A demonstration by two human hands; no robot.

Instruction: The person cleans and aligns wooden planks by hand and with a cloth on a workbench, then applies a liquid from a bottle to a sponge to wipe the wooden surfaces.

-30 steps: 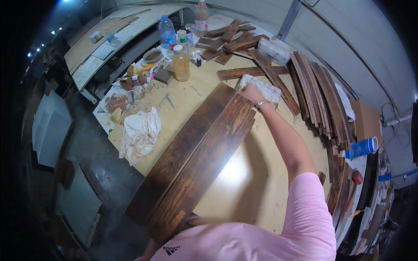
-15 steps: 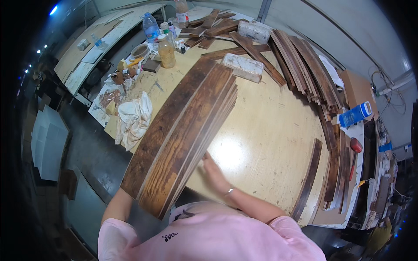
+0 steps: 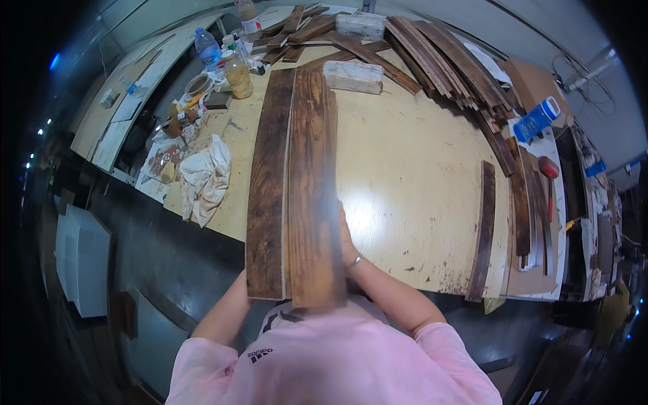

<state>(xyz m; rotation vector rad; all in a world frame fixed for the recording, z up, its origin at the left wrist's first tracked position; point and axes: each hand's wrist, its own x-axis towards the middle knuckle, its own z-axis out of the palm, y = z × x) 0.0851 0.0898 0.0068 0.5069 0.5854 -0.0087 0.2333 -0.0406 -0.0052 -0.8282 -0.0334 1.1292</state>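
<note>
A stack of dark brown wooden planks (image 3: 312,182) stretches lengthwise before me, from near my chest out across the tabletop. Its near end overhangs the table's front edge. Beneath the left side of this stack goes my left hand, hidden by the wood; only the forearm shows. My right hand (image 3: 345,236) lies against the stack's right side, its fingers partly out of sight behind the edge. Both hands hold the stack between them. Just beyond its far end sits a whitish wrapped block (image 3: 353,77).
More planks (image 3: 439,61) are piled at the back right, with loose boards (image 3: 307,30) at the back. One plank (image 3: 482,229) lies at the right, near a red-headed mallet (image 3: 548,167) and a blue container (image 3: 536,120). Bottles (image 3: 237,75) and a stained cloth (image 3: 206,179) occupy the left.
The plank stack has swung from a slant to nearly straight ahead of me. My right hand has come in against its side, and the view has shifted slightly.
</note>
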